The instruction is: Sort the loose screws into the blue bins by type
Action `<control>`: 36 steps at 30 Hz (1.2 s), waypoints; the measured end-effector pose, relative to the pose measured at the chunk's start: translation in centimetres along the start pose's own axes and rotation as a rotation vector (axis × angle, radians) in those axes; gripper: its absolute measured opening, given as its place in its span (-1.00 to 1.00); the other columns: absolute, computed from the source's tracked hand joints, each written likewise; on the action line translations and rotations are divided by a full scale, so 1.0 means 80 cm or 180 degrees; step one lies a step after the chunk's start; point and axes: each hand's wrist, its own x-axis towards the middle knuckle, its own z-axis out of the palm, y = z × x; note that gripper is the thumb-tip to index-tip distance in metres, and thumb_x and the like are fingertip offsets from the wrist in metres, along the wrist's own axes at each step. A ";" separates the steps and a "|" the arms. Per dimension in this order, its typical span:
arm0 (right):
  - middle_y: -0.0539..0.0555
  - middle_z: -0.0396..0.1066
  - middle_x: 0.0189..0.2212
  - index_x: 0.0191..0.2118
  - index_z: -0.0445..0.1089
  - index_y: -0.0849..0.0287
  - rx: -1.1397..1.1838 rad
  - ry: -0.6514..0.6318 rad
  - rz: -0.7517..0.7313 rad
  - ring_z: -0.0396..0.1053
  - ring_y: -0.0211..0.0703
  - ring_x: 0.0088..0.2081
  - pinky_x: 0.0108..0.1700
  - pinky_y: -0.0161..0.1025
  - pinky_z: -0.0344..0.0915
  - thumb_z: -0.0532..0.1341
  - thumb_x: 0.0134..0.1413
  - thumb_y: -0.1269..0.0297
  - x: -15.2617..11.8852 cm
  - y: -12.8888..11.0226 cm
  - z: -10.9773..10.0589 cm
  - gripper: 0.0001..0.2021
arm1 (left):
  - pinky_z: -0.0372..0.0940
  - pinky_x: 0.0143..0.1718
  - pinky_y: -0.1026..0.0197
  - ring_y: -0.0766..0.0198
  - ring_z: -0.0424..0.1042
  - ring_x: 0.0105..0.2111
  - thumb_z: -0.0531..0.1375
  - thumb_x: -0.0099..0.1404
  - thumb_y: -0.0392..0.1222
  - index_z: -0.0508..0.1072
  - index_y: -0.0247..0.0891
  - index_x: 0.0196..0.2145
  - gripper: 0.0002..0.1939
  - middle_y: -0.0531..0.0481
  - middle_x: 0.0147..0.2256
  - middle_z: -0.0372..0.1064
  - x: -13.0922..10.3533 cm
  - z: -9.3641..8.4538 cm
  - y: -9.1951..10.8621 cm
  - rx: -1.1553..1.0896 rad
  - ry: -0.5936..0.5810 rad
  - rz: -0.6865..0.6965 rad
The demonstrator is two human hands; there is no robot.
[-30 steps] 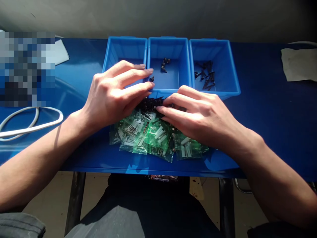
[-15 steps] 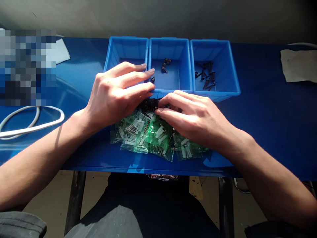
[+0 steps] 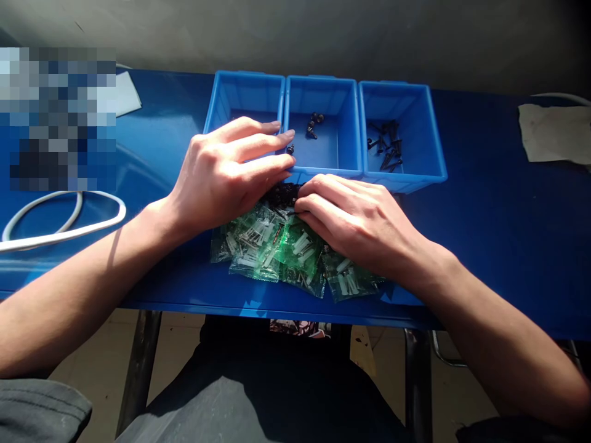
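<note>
My left hand (image 3: 224, 172) reaches over the front of the left and middle blue bins, its fingers stretched out and its thumb hidden. Below its fingers lies a dark pile of small black screws (image 3: 282, 195), partly covered by both hands. My right hand (image 3: 353, 212) is at the pile's right side with fingers curled and pinched; a thin black screw (image 3: 292, 213) pokes out at the fingertips. Clear and green plastic packets (image 3: 258, 243) of white wall plugs and screws lie under and in front of the hands.
Three blue bins stand side by side: the left bin (image 3: 249, 74), the middle bin (image 3: 339, 147) with several short black screws, and the right bin (image 3: 427, 147) with longer ones. A white cable (image 3: 64, 234) loops at left. Brown paper (image 3: 556, 132) lies at right.
The view has shifted slightly. My right fingers have drawn closer together at the pile, and a thin black screw now shows at their tips. My left hand stays in place.
</note>
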 end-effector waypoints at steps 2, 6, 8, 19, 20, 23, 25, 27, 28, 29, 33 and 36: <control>0.17 0.69 -0.07 -0.09 0.56 0.20 0.0048 0.0116 -0.0026 0.63 -0.07 -0.13 -0.16 -0.15 0.57 0.19 0.58 0.47 -0.001 0.002 0.000 -0.81 | 0.71 0.16 -0.16 -0.04 0.64 0.29 0.23 0.73 -0.09 0.68 -0.11 0.13 -0.77 -0.01 0.24 0.64 0.000 0.000 0.000 -0.0071 -0.0040 -0.0098; 0.19 0.71 -0.11 0.05 0.59 0.28 0.0585 0.0747 0.0219 0.66 -0.10 -0.15 -0.13 -0.15 0.60 0.25 0.54 0.51 -0.001 0.001 -0.006 -0.83 | 0.74 0.07 -0.16 -0.08 0.67 0.25 0.26 0.70 -0.12 0.67 -0.12 0.13 -0.80 -0.05 0.22 0.65 -0.001 0.001 -0.001 0.0059 0.0095 0.0096; 0.16 0.70 -0.10 0.10 0.62 0.22 0.1088 0.0994 0.0497 0.66 -0.14 -0.16 -0.12 -0.17 0.60 0.27 0.54 0.50 0.001 -0.002 -0.014 -0.80 | 0.74 0.08 -0.14 -0.06 0.66 0.26 0.27 0.69 -0.14 0.67 -0.12 0.15 -0.80 -0.05 0.23 0.64 -0.002 0.001 -0.002 0.0085 0.0110 0.0151; 0.24 0.71 -0.08 0.00 0.69 0.29 0.1210 0.2132 0.1974 0.62 -0.09 -0.28 -0.39 -0.15 0.35 0.42 0.39 0.45 -0.005 0.040 -0.033 -0.86 | 0.68 0.17 -0.14 0.03 0.59 0.33 0.24 0.72 -0.12 0.66 0.00 0.21 -0.75 0.03 0.28 0.61 -0.004 -0.002 -0.002 -0.0076 -0.0100 -0.0090; 0.27 0.71 0.00 0.08 0.69 0.28 0.0952 0.2099 0.2041 0.62 -0.07 -0.25 -0.41 -0.15 0.29 0.39 0.42 0.45 -0.007 0.044 -0.034 -0.80 | 0.68 0.18 -0.14 0.02 0.59 0.33 0.24 0.72 -0.12 0.65 -0.02 0.22 -0.75 0.02 0.28 0.61 -0.004 -0.002 -0.003 -0.0080 -0.0093 -0.0054; 0.19 0.71 0.00 0.15 0.68 0.17 0.0797 0.1490 0.1553 0.61 -0.10 -0.22 -0.31 -0.12 0.40 0.32 0.53 0.40 -0.011 0.039 -0.039 -0.77 | 0.68 0.17 -0.14 0.02 0.60 0.32 0.26 0.71 -0.13 0.65 -0.07 0.22 -0.76 0.00 0.29 0.60 -0.005 -0.001 -0.005 -0.0058 -0.0051 0.0015; 0.11 0.72 -0.09 0.06 0.69 0.12 0.0839 0.0907 0.0797 0.60 -0.11 -0.23 -0.22 -0.09 0.51 0.32 0.54 0.39 -0.011 0.027 -0.040 -0.83 | 0.70 0.12 -0.13 0.01 0.62 0.30 0.27 0.70 -0.13 0.66 -0.05 0.19 -0.78 0.01 0.27 0.61 -0.004 0.000 -0.004 0.0008 -0.0003 0.0045; 0.13 0.72 -0.07 0.04 0.67 0.13 0.0609 0.0349 0.0216 0.62 -0.04 -0.16 -0.19 -0.07 0.56 0.31 0.52 0.41 -0.010 0.016 -0.037 -0.84 | 0.72 0.08 -0.11 0.01 0.64 0.28 0.28 0.69 -0.13 0.67 -0.03 0.17 -0.79 0.02 0.25 0.63 -0.003 0.002 -0.002 0.0080 0.0051 0.0036; 0.17 0.71 -0.03 0.06 0.66 0.16 0.0446 0.0165 0.0067 0.63 0.00 -0.11 -0.19 -0.06 0.57 0.28 0.53 0.42 -0.010 0.012 -0.034 -0.82 | 0.72 0.07 -0.11 0.01 0.64 0.27 0.28 0.69 -0.13 0.67 -0.02 0.17 -0.79 0.02 0.25 0.63 -0.003 0.002 -0.001 0.0102 0.0073 0.0022; 0.21 0.70 0.00 0.08 0.65 0.18 0.0285 0.0022 -0.0010 0.62 0.03 -0.08 -0.18 -0.06 0.58 0.26 0.53 0.44 -0.009 0.009 -0.031 -0.79 | 0.72 0.06 -0.11 0.01 0.65 0.27 0.27 0.69 -0.13 0.67 -0.02 0.16 -0.79 0.03 0.25 0.63 -0.002 0.003 0.001 0.0109 0.0100 0.0018; 0.18 0.67 -0.06 -0.01 0.65 0.16 0.0133 -0.0165 -0.0043 0.57 -0.01 -0.12 -0.15 -0.08 0.57 0.22 0.55 0.44 -0.009 0.009 -0.024 -0.79 | 0.70 0.11 -0.14 0.01 0.62 0.30 0.24 0.71 -0.13 0.66 0.00 0.18 -0.77 0.03 0.27 0.62 -0.002 0.002 0.002 0.0043 0.0023 -0.0059; 0.13 0.66 -0.12 -0.07 0.65 0.08 0.0307 -0.0213 -0.0019 0.55 -0.04 -0.13 -0.16 -0.10 0.53 0.17 0.59 0.41 -0.009 0.013 -0.023 -0.73 | 0.68 0.15 -0.12 0.03 0.60 0.33 0.24 0.71 -0.13 0.65 -0.02 0.21 -0.76 0.02 0.28 0.61 -0.003 0.001 0.001 0.0027 -0.0029 -0.0043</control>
